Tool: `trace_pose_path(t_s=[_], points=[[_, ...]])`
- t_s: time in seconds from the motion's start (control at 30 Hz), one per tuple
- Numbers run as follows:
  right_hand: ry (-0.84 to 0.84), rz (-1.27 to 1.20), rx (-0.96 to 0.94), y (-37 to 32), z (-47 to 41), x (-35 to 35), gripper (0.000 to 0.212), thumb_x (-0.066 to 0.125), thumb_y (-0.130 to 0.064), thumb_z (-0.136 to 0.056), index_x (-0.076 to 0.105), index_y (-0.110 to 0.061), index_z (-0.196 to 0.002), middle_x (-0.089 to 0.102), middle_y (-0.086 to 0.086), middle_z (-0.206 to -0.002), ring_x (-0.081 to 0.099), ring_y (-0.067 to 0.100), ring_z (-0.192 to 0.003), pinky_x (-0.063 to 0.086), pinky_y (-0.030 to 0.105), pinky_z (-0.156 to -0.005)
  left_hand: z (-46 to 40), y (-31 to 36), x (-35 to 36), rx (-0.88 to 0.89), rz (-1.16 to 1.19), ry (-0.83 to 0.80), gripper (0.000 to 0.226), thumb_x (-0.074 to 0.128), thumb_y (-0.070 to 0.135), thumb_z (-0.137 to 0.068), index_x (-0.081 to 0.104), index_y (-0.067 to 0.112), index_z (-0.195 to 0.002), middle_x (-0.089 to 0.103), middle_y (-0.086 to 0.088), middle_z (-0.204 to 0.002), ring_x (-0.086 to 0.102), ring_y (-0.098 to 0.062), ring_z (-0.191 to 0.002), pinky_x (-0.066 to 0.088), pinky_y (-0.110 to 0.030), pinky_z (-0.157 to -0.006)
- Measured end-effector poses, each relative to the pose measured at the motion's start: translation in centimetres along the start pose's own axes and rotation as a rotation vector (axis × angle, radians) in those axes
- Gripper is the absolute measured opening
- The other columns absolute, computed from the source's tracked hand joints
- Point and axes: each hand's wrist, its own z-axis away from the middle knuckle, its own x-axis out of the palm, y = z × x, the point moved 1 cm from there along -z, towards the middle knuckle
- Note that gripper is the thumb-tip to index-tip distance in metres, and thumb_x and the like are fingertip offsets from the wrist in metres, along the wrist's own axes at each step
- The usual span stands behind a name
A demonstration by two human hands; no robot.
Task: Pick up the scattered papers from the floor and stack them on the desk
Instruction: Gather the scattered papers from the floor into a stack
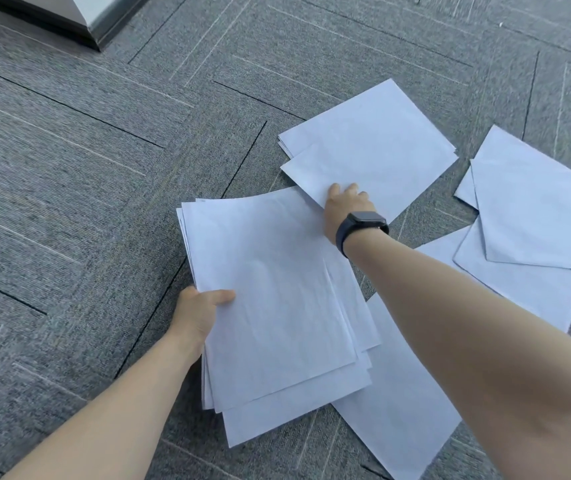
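My left hand (198,311) grips the left edge of a gathered stack of white papers (273,292), thumb on top, the sheets fanned unevenly. My right hand (344,209), with a dark watch on its wrist, pinches the near corner of a loose white sheet (374,168) that lies over other sheets on the carpet beyond the stack. More white sheets (536,216) lie overlapping on the floor at the right, and one long sheet (401,403) runs under my right forearm. The desk top is not in view.
Grey carpet tiles (87,188) with dark seams cover the floor. A dark and metallic furniture base (80,19) stands at the top left corner. Bare carpet spreads to the left and beyond the papers.
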Motion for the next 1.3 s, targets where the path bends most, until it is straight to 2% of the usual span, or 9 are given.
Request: trace_pose_path(t_s=[0.2,0.33,0.47,0.57,0.8,0.93,1.1,1.2,1.3], points=[[0.028,0.001,-0.005,0.2,-0.1,0.0,0.051,0.043,-0.004,-0.086,0.032,-0.003,-0.136,0.033,0.028,-0.142,0.039,0.041,-0.123,0.045,0.041,-0.087,0.1,0.1,0.2,0.019,-0.018,0.005,0.022,0.067,-0.004,-0.074,0.070,0.000,-0.095,0.072,-0.017,-0.093,0.068,-0.032,-0.079,0.057,-0.039,-0.075],[0.088,-0.012,0.014,0.7,-0.4,0.1,0.050,0.037,-0.003,-0.090,0.031,-0.007,-0.140,0.040,0.023,-0.136,0.041,0.040,-0.119,0.043,0.039,-0.079,-0.1,0.1,0.2,0.026,-0.028,0.004,0.022,0.067,-0.004,-0.074,0.070,0.000,-0.096,0.072,-0.018,-0.095,0.068,-0.033,-0.082,0.057,-0.044,-0.080],[0.188,-0.080,-0.012,2.2,-0.3,-0.9,0.034,0.036,-0.002,-0.087,0.046,-0.012,-0.118,0.055,0.011,-0.101,0.050,0.035,-0.103,0.035,0.036,-0.068,-0.2,0.1,0.2,0.030,-0.032,0.007,0.018,0.067,-0.004,-0.074,0.071,0.003,-0.090,0.073,-0.014,-0.090,0.069,-0.031,-0.078,0.057,-0.040,-0.077],[0.171,-0.211,0.049,2.8,-0.1,-2.4,0.018,0.038,-0.006,-0.086,0.048,-0.016,-0.097,0.053,0.009,-0.076,0.053,0.029,-0.077,0.034,0.031,-0.060,-0.2,0.1,0.2,0.030,-0.034,0.014,0.015,0.068,-0.004,-0.074,0.071,0.006,-0.084,0.072,-0.013,-0.085,0.068,-0.030,-0.074,0.057,-0.038,-0.074],[0.263,-0.396,-0.020,3.1,4.3,-3.8,0.039,0.034,-0.017,-0.094,0.046,-0.029,-0.129,0.064,0.011,-0.089,0.050,0.030,-0.074,0.035,0.033,-0.063,-0.4,0.1,0.0,0.021,-0.040,0.017,0.032,0.071,-0.003,-0.072,0.068,-0.005,-0.104,0.072,-0.019,-0.098,0.068,-0.032,-0.081,0.057,-0.040,-0.076],[0.259,-0.394,-0.150,2.7,8.2,-2.7,0.045,0.038,-0.019,-0.094,0.042,-0.036,-0.136,0.067,0.007,-0.112,0.061,0.033,-0.095,0.039,0.036,-0.068,0.3,0.4,0.2,0.039,-0.020,-0.011,0.028,0.068,-0.008,-0.073,0.069,0.001,-0.100,0.070,-0.017,-0.096,0.066,-0.031,-0.082,0.055,-0.038,-0.079],[0.204,-0.349,-0.350,2.8,11.9,-0.1,0.049,0.041,-0.019,-0.094,0.040,-0.038,-0.139,0.057,-0.009,-0.135,0.057,0.027,-0.111,0.051,0.040,-0.081,0.8,0.7,-0.3,0.039,-0.042,-0.086,0.023,0.066,-0.007,-0.077,0.070,0.006,-0.095,0.070,-0.018,-0.101,0.067,-0.027,-0.077,0.055,-0.039,-0.083],[0.222,-0.334,-0.477,3.3,13.8,2.1,0.049,0.042,-0.019,-0.090,0.046,-0.037,-0.136,0.055,-0.012,-0.138,0.058,0.025,-0.114,0.055,0.043,-0.079,1.3,0.6,-0.6,0.052,-0.005,-0.121,0.018,0.056,0.007,-0.090,0.069,0.006,-0.103,0.069,-0.014,-0.102,0.067,-0.024,-0.078,0.054,-0.032,-0.076],[0.188,-0.277,-0.599,3.8,15.7,4.0,0.052,0.046,-0.017,-0.086,0.049,-0.034,-0.136,0.056,-0.011,-0.137,0.059,0.025,-0.113,0.057,0.043,-0.072,1.8,0.8,-1.1,0.001,0.131,-0.120,0.040,0.038,0.045,-0.099,0.070,0.020,-0.101,0.076,-0.004,-0.093,0.066,-0.026,-0.091,0.050,-0.033,-0.076]])
